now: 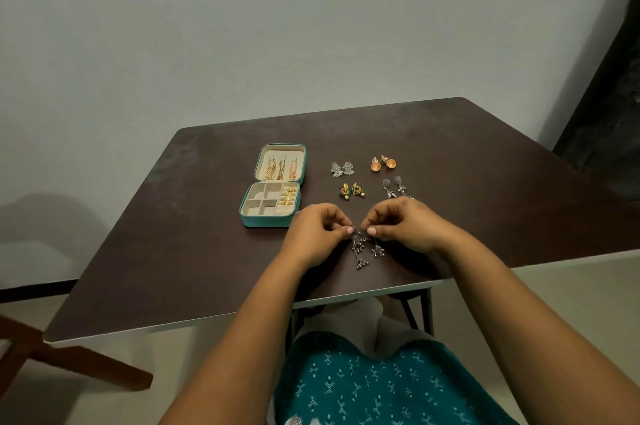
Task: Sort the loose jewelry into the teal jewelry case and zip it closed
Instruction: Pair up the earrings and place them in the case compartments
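Here, both hands pinch dark silver earrings [365,248] at frame center.
Left hand [320,230] and right hand [401,225] grip them with narrowed fingertips; the open teal jewelry case [273,185], center-left, holds gold chains [280,168] and gold rings [288,197].

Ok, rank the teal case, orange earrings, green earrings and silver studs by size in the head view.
1. Teal case, clearly largest.
2. Orange earrings, silver studs and green earrings: the pairs look about alike, too close to rank.
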